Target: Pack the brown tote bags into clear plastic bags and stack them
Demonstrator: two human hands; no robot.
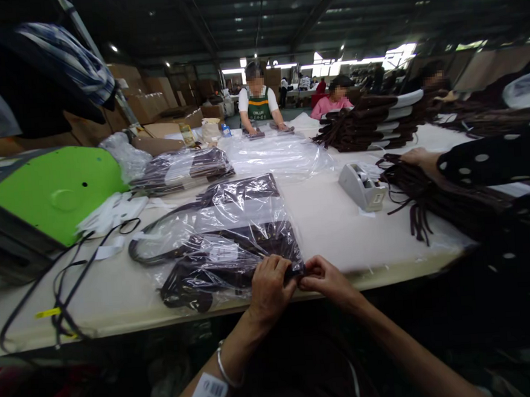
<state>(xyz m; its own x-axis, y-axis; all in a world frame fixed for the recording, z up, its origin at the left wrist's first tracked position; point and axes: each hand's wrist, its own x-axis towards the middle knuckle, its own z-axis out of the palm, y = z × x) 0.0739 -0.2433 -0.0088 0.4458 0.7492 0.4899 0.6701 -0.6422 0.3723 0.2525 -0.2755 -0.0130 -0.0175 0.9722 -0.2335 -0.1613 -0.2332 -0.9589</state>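
Note:
A clear plastic bag lies flat near the table's front edge, with a dark brown article inside. That article has a long strap and looks like a leather-like bag; a white label sits on it. At the plastic's near right corner, my left hand has its fingers curled down over the edge, closed on the film. Beside it, my right hand pinches the same corner between thumb and fingers. The hands nearly touch, and what lies under the left fingertips is partly hidden.
A tape dispenser stands to the right, near dark brown fringed pieces under a co-worker's hand. Clear plastic sheets and stacked brown goods lie farther back. At left are a green machine and loose black straps.

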